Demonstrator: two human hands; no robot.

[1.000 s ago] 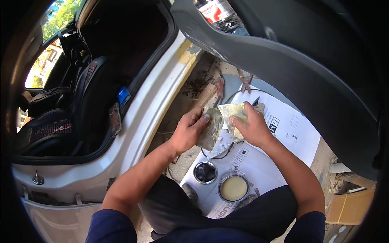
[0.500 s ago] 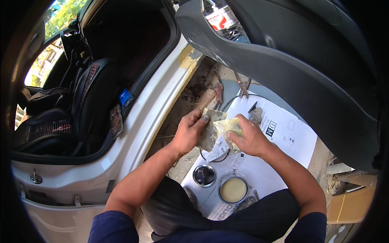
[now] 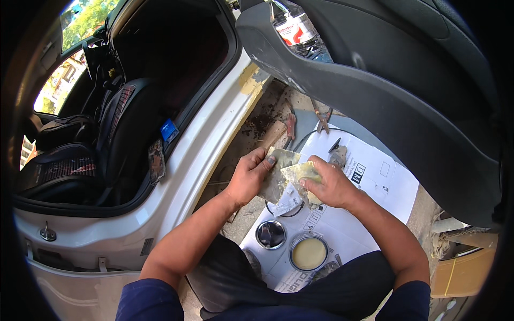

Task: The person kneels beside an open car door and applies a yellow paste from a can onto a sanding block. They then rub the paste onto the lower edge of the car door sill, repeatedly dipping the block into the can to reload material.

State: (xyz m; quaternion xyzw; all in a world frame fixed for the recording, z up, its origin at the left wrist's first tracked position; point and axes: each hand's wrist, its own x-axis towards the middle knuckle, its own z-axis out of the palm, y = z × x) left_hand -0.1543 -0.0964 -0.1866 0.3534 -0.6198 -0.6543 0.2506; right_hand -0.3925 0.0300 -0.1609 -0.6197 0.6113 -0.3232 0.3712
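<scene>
Pinch grips noted, centre of frame.
Your left hand (image 3: 248, 177) pinched a grey, smeared, flat rectangular plate (image 3: 274, 183); your right hand (image 3: 336, 185) pinched a pale-yellow, smeared flat scraper (image 3: 294, 172) overlapping it, above white printed cardboard (image 3: 393, 184).

The head-worn fisheye looks down on the fingers (image 3: 265, 165) from close above.

White cardboard (image 3: 342, 230); open tin (image 3: 309, 253), round lid (image 3: 271, 235)

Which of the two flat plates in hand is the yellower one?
The right plate, held in the right hand: pale yellow, whereas the left plate, in the left hand, looks mostly grey.
</scene>
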